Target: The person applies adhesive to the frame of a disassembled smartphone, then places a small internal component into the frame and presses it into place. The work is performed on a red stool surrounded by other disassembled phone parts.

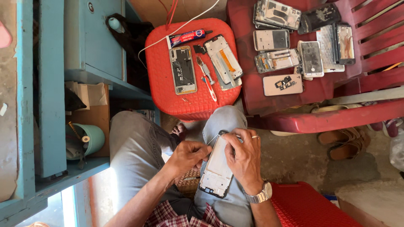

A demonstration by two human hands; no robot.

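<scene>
Your left hand [188,154] grips thin metal tool [213,140], tip at phone frame [216,168] top edge. Your right hand [244,153] clasps frame, resting on your right knee [225,122], near red stool [191,67].

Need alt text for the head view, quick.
Seen from above, a seated person's left hand and right hand work on an opened phone frame resting on their lap. Ahead, a red stool holds phone parts, and a red chair holds more dismantled phones.
</scene>
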